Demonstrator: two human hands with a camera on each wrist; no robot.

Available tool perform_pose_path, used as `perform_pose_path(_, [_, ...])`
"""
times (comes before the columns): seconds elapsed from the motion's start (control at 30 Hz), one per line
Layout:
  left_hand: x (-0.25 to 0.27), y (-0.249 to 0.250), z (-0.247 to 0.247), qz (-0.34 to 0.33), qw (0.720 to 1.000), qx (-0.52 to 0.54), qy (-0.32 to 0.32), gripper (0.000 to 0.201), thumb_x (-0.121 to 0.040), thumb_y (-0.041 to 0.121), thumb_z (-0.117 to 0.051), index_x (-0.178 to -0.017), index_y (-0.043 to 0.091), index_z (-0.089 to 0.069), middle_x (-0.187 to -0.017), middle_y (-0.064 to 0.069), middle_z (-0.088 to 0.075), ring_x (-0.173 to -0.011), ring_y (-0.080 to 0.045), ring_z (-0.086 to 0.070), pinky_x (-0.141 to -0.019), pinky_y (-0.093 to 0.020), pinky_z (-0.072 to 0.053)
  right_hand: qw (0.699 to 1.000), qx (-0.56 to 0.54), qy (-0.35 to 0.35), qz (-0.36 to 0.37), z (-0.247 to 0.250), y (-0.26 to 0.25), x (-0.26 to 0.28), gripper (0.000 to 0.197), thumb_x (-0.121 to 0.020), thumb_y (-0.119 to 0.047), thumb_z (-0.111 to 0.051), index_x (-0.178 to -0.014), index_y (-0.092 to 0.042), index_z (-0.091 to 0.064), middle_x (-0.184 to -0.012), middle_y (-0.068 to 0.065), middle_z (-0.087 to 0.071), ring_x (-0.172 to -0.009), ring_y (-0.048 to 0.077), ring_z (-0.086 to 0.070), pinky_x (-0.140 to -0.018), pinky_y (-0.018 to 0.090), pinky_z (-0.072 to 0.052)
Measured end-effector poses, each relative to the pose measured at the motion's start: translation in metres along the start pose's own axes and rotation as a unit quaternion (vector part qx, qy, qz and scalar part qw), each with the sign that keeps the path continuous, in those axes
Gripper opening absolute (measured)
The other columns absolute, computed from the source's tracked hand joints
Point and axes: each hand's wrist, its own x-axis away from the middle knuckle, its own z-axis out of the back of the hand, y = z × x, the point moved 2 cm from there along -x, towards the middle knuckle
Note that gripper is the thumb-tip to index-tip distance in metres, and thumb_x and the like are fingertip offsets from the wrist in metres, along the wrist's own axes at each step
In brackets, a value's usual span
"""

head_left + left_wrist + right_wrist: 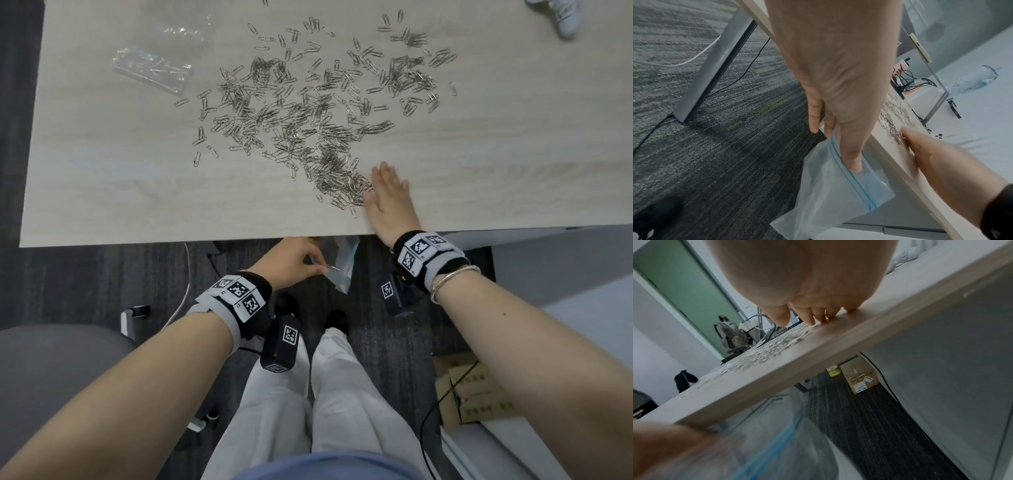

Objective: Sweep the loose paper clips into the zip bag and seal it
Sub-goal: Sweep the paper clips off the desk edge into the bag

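- The left hand (291, 262) hangs just below the near edge of the tabletop (102, 192), its grip closed in a pinch on the rim of the zip bag (834, 194): the thumb presses one side by the blue zip line, the other fingers curl behind.
- The zip bag droops from that pinch over dark carpet (715, 146). Its mouth sits right under the tabletop edge and seems to gape a little, though the blur in the right wrist view makes that hard to confirm.
- White trouser legs (308, 394) and dark shoes show beneath, with a cardboard box (476, 394) on the floor to the right.
- The right hand (388, 198) lies flat on the tabletop near its front edge, grip wide open, fingers straight and together, holding nothing. Its thumb-side edge touches the nearest heap of paper clips (308, 113).
- The paper clips lie to the left of and beyond the right hand, densest just beside it, and spread in a loose silver scatter toward the far side of the tabletop. The closest heap is near the edge, above and slightly to the right of the bag's mouth.
- Farther back on the left, apart from the scatter, lies a crumpled clear plastic wrapper (150, 70).
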Motion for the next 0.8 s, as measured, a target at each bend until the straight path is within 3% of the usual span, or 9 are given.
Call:
perform_pose_path(0.27, [0.000,0.005,0.000,0.010,1.000,0.019,0.013,0.012,-0.083,0.022,-0.070,-0.089,0.013,-0.075,-0.087,0.000,-0.068,-0.075,-0.008,-0.054,-0.068,-0.018,-0.034,0.995,-0.010,-0.063,0.074,-0.032,-0.031,0.038,0.059,-0.101,-0.033,-0.025,-0.149,-0.012,0.002,-0.158,0.006,0.006,-0.146,0.017,0.007,-0.118,0.032,0.007])
perform_pose_path(0.4, [0.001,0.005,-0.002,0.031,0.999,0.030,0.029,0.011,-0.083,0.022,-0.069,-0.090,0.014,-0.073,-0.091,-0.001,-0.069,-0.082,-0.013,-0.058,-0.074,-0.024,-0.042,0.996,-0.078,-0.017,0.038,-0.021,-0.022,0.044,0.058,-0.101,-0.026,-0.028,-0.150,-0.014,0.001,-0.158,0.004,0.001,-0.144,0.014,0.006,-0.116,0.027,0.006])
perform_pose_path(0.5, [0.004,0.003,-0.003,0.039,0.996,0.044,0.071,0.010,-0.084,0.021,-0.069,-0.090,0.014,-0.072,-0.090,0.000,-0.069,-0.080,-0.014,-0.057,-0.072,-0.026,-0.042,0.993,-0.113,-0.021,-0.013,-0.015,-0.010,0.047,0.060,-0.100,-0.019,-0.030,-0.150,-0.018,0.003,-0.159,0.005,0.000,-0.145,0.021,0.005,-0.113,0.026,0.004])
perform_pose_path(0.63, [0.006,0.003,-0.005,0.033,0.995,0.057,0.078,0.008,-0.083,0.020,-0.070,-0.088,0.014,-0.073,-0.089,0.001,-0.069,-0.079,-0.012,-0.056,-0.071,-0.024,-0.038,0.996,-0.073,-0.033,0.031,-0.019,-0.018,0.056,0.065,-0.094,-0.005,-0.032,-0.150,-0.013,0.001,-0.159,0.009,-0.004,-0.146,0.015,0.000,-0.113,0.021,0.007])
perform_pose_path(0.8, [0.005,0.003,-0.010,0.036,0.991,0.063,0.114,0.010,-0.084,0.021,-0.068,-0.089,0.014,-0.073,-0.085,0.006,-0.066,-0.083,-0.010,-0.057,-0.075,-0.024,-0.039,0.994,-0.091,-0.049,0.020,-0.028,-0.029,0.071,0.071,-0.092,0.001,-0.034,-0.150,-0.021,-0.001,-0.159,0.004,-0.002,-0.146,0.018,0.001,-0.112,0.023,0.001])
